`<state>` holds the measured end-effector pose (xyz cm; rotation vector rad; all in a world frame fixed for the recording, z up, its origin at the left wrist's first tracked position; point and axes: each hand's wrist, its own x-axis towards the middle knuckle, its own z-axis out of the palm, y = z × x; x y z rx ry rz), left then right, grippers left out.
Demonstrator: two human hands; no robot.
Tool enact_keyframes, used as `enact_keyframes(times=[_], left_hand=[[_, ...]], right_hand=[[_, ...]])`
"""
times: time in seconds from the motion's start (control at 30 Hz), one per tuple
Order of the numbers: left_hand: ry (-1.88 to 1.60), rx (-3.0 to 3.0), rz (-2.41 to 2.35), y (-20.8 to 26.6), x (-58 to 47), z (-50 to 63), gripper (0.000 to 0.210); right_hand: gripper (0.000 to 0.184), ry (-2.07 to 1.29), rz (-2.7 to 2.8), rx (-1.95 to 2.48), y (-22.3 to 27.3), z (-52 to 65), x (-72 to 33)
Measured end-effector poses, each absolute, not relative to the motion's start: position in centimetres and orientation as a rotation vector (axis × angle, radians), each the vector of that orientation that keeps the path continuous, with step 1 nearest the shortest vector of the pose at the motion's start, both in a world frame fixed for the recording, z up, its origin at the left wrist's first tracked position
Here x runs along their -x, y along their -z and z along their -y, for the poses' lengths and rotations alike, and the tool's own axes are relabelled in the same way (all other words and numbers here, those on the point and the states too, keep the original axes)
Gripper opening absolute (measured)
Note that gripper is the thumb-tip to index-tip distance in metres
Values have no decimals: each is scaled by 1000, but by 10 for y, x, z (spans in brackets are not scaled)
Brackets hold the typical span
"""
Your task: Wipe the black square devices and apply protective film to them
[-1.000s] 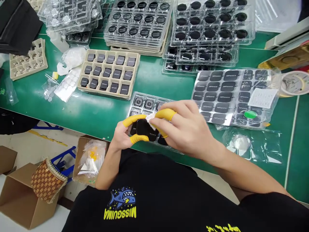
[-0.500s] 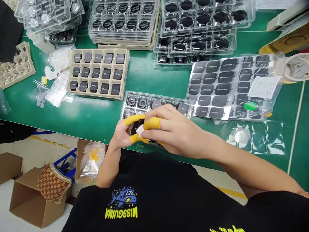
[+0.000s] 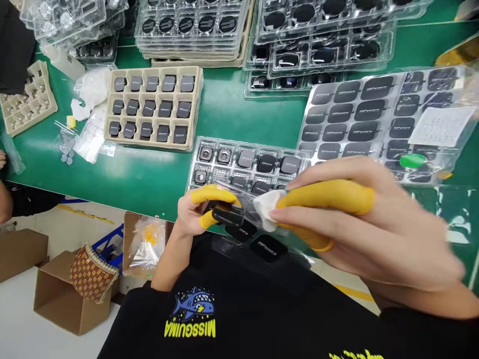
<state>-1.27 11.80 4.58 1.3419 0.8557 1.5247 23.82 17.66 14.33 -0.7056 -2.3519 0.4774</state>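
My left hand (image 3: pixel 190 212), with yellow finger cots, pinches a black squarish watch body (image 3: pixel 228 215), seen almost edge-on. To its right, my right hand (image 3: pixel 374 229) is large in view and smeared by motion. Yellow cots cover some of its fingers, which press together on a crumpled white wipe (image 3: pixel 267 207), apart from the watch body. Beneath both hands a clear plastic tray (image 3: pixel 234 143) lies at the table's front edge, partly hidden. Its pockets hold several watch bodies, including a grey-faced one (image 3: pixel 245 158) and one showing its round sensor back (image 3: pixel 205 153).
A beige tray (image 3: pixel 154 149) of dark square pieces lies left of the clear tray. Label sheets (image 3: pixel 344 112) lie at right. Stacked clear trays (image 3: pixel 187 42) stand behind. Small plastic bags (image 3: pixel 92 137) lie at left. Another person's arm (image 3: pixel 4 202) shows at the left edge.
My right hand has pulled away to the right with the wipe. The watch body in my left hand now shows edge-on. The view has shifted slightly, and another person's arm has appeared at left.
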Motion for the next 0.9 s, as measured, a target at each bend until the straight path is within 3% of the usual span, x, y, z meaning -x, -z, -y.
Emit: enact_keyframes(times=[0.1, 0.23, 0.43, 0.73, 0.8, 0.9], left_hand=[[-1628, -1413, -949, -30, 3, -113, 26], [-1588, -1756, -1111, -20, 12, -113, 22], [-1280, -2204, -1153, -25, 31, -122, 36], [-1364, -2389, -1219, -11, 21, -117, 45], [-1420, -2359, -1238, -9, 25, -114, 49], [-1440, -2320, -1292, -8, 31, -111, 51]], right_hand=[[23, -412, 2273, 605, -123, -169, -213], [20, -592, 2218, 641, -105, -173, -208], [20, -730, 2242, 631, -109, -180, -221], [18, -617, 2432, 779, -73, -169, -223], [16, -741, 2410, 893, -74, -168, -233], [10, -1270, 2111, 1036, -80, -162, -243]])
